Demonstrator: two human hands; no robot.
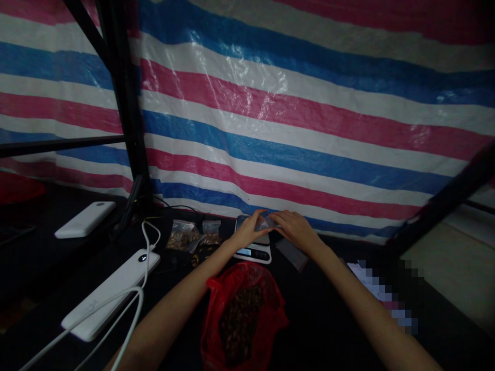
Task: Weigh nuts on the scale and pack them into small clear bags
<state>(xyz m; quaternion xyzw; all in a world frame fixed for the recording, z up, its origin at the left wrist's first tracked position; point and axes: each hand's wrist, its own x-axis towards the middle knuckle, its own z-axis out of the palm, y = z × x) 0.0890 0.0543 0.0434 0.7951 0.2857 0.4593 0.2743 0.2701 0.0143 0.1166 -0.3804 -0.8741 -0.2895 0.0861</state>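
Filled bags (181,235) sit far left, apparently out of the way. The red sack (212,322), near, stands open, likely for access. My left hand (248,230), over the scale (262,258), grips a clear bag (266,223); my right hand (296,230) grips its right side, presumably for control. Flat plastic (292,254) lies right, within reach.

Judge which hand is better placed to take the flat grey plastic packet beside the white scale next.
Probably the right hand, nearer the packet; the left hand is over the scale. Both touch a clear plastic bag.
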